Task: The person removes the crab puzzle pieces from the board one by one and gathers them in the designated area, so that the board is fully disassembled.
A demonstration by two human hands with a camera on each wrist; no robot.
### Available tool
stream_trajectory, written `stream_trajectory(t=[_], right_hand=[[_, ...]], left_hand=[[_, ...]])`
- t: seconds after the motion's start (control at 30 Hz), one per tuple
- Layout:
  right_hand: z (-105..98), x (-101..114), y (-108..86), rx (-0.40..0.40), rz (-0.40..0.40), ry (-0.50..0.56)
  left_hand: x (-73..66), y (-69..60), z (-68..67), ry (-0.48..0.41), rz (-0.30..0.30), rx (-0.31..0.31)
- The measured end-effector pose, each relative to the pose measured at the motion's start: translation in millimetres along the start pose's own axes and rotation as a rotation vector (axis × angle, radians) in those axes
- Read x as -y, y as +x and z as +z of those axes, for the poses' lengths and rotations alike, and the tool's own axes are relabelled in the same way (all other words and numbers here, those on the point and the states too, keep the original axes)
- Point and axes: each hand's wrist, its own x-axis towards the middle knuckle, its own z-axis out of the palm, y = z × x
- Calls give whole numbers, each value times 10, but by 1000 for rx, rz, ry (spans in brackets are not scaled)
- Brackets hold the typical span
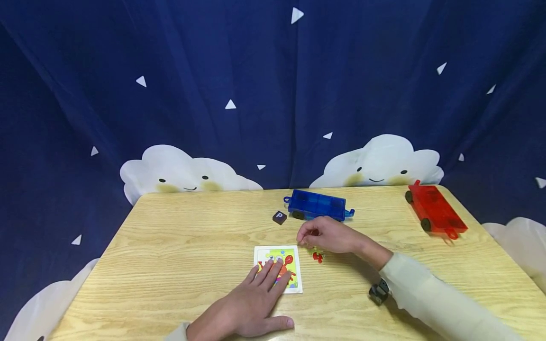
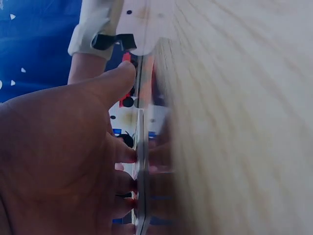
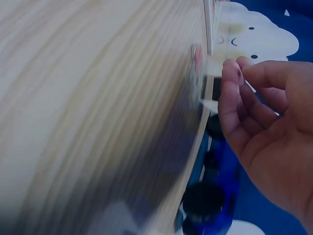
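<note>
About midway between the side edges of the pale wooden table [image 1: 179, 246], the left hand [image 1: 255, 303] rests straight fingers on a flat, square, white-edged crab picture [image 1: 288, 260], and near a little red piece [image 1: 317, 257] the right hand [image 1: 330, 234] has thumb and finger together, though I can't tell if they pinch anything.

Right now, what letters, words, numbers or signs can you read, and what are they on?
"P" – a white letter on the small dark tile.
Any tiny print on the crab picture, partly covered by the left hand, is too small to read.
I can read nothing else.
</note>
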Motion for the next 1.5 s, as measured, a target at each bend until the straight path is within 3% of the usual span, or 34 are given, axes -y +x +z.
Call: stream_trajectory(t=[0.47, 1.5], right_hand=[[283, 118, 399, 77, -13, 58], [308, 133, 433, 135, 11, 98]], left_hand=[[12, -16, -4, -31, 4, -24], [14, 11, -1, -64, -6, -3]])
